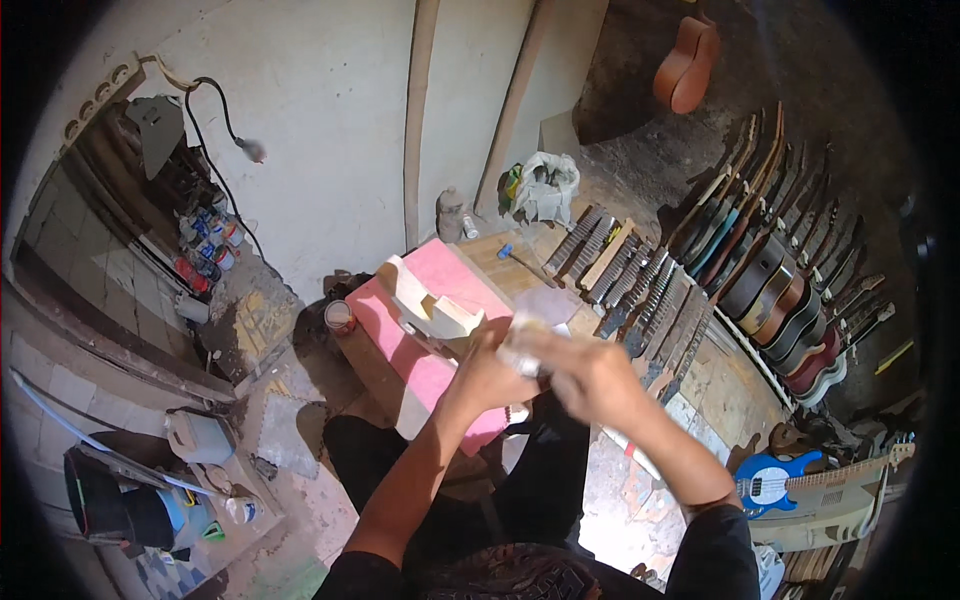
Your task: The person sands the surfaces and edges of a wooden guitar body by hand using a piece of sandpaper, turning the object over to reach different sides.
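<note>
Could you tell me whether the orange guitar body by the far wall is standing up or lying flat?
Standing: the orange guitar body leans on edge against the wall.

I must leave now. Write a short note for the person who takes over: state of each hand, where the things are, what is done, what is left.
Left hand: closed around a pale, crumpled sheet, motion-blurred.
Right hand: in a grip on the same sheet, also blurred.
Unfinished pale wooden guitar body with pink face: lies just beyond the hands, untouched.
Row of dark guitar necks: lies to the right.
Done: sheet is in hand. Left: cannot tell.

Blurred fingers [560,362] perhaps gripping sandpaper [535,325].
</note>
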`<action>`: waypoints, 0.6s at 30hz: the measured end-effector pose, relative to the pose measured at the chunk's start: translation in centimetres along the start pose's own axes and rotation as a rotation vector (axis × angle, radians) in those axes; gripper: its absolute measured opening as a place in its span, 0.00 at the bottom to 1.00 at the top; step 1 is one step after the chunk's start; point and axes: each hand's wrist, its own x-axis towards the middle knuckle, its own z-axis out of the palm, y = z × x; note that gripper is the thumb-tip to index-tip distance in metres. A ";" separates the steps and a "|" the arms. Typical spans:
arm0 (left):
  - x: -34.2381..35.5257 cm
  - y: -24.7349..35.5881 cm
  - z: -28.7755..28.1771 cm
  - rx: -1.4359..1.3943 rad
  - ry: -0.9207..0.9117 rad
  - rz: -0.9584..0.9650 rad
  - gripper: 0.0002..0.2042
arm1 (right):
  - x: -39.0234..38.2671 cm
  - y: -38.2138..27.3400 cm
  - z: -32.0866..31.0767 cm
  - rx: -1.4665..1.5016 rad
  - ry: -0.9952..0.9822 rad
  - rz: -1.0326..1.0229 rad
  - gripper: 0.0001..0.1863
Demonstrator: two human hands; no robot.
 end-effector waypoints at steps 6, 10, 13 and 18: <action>0.6 1.4 -1.1 -0.123 0.039 -0.139 0.22 | 0.1 -2.1 -2.4 -0.068 -0.046 -0.092 0.28; 0.3 1.1 -0.5 -0.115 0.028 -0.125 0.20 | 2.3 3.7 -3.4 -0.414 0.037 0.113 0.21; -0.4 0.4 -0.9 -0.149 0.061 -0.045 0.20 | 1.3 -0.8 -3.0 0.043 0.024 -0.114 0.26; 0.2 0.9 0.1 -0.122 0.027 -0.080 0.22 | 2.1 6.5 -1.7 -0.253 -0.002 0.202 0.29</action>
